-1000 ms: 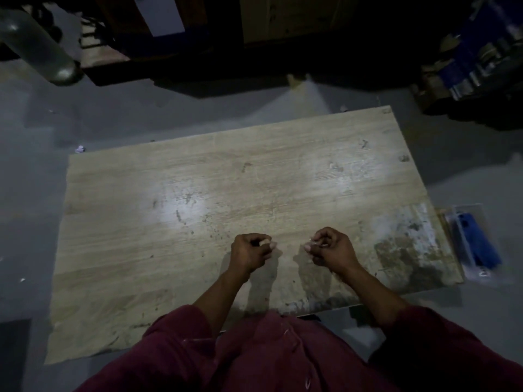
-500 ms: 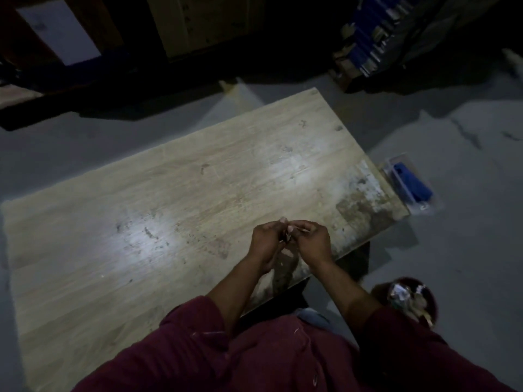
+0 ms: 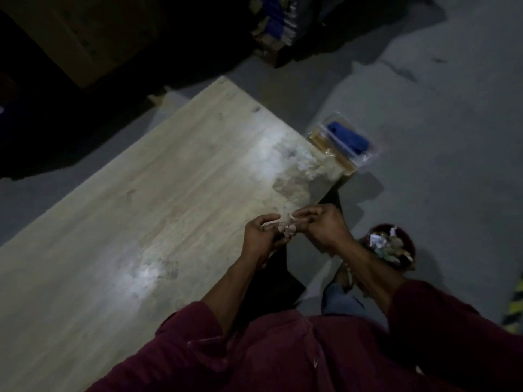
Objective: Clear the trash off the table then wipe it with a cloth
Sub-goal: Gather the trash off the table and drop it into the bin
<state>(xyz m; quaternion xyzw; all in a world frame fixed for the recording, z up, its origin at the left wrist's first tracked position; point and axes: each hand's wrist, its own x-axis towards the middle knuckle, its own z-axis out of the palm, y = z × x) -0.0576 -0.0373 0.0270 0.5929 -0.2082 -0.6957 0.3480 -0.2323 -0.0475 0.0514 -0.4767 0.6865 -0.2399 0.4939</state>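
Note:
A pale wooden table (image 3: 175, 176) with stains near its right end fills the left and middle of the head view. My left hand (image 3: 261, 239) and my right hand (image 3: 322, 226) meet over the table's near edge, fingers pinched together on small scraps of trash (image 3: 287, 226). A dark red bin (image 3: 392, 244) full of crumpled trash stands on the floor just right of my right forearm. A blue cloth (image 3: 348, 138) lies in a clear plastic box (image 3: 368, 157) on the floor beyond the table's right end.
Grey concrete floor (image 3: 438, 123) spreads to the right. Dark boxes and stacked goods (image 3: 277, 32) stand at the back. A yellow-and-black striped edge (image 3: 515, 312) shows at far right.
My hands came together from a small gap apart and now pinch the scraps jointly. The view swung right, bringing the trash bin and more floor into sight.

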